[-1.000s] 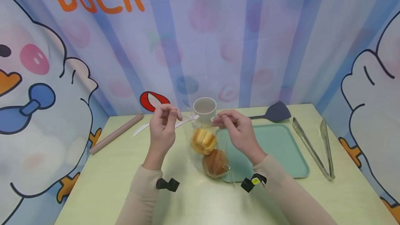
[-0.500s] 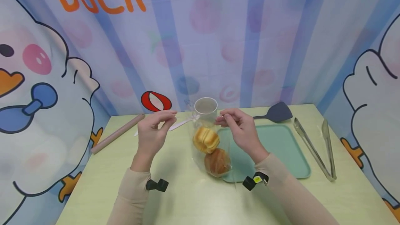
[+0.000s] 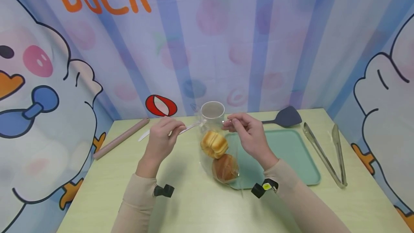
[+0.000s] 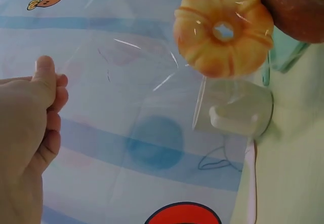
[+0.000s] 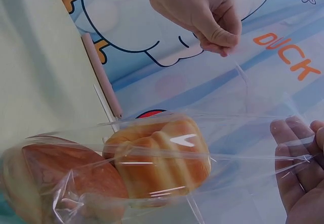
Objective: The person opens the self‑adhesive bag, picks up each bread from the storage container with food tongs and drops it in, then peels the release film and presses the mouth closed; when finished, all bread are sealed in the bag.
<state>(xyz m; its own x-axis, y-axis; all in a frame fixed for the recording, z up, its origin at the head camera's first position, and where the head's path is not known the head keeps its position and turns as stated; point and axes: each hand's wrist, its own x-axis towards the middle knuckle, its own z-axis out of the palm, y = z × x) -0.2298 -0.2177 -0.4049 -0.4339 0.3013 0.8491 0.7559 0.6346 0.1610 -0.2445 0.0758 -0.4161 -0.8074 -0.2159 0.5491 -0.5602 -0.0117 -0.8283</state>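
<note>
A clear plastic bag (image 5: 68, 196) hangs over the table with two breads in it. One is a yellow flower-shaped bread (image 3: 214, 144) with a hole through its middle, the other a round brown bun (image 3: 225, 169) below it. My right hand (image 3: 249, 136) pinches the bag's upper edge between thumb and fingers. To the left, my left hand (image 3: 163, 136) has thumb and fingertips together; in the left wrist view a thin edge of film runs from them towards the right hand. A white mug (image 3: 212, 110) stands behind the bag.
A green tray (image 3: 284, 154) lies at the right, partly behind the bag. Beyond it are a dark spatula (image 3: 288, 116) and metal tongs (image 3: 318, 148). A pinkish rolling pin (image 3: 121, 138) and a white knife (image 3: 144, 135), half hidden by the left hand, lie at the left.
My left hand has moved left, away from the bag's mouth; its spread thumb and fingers have come together. My right hand holds the bag almost still.
</note>
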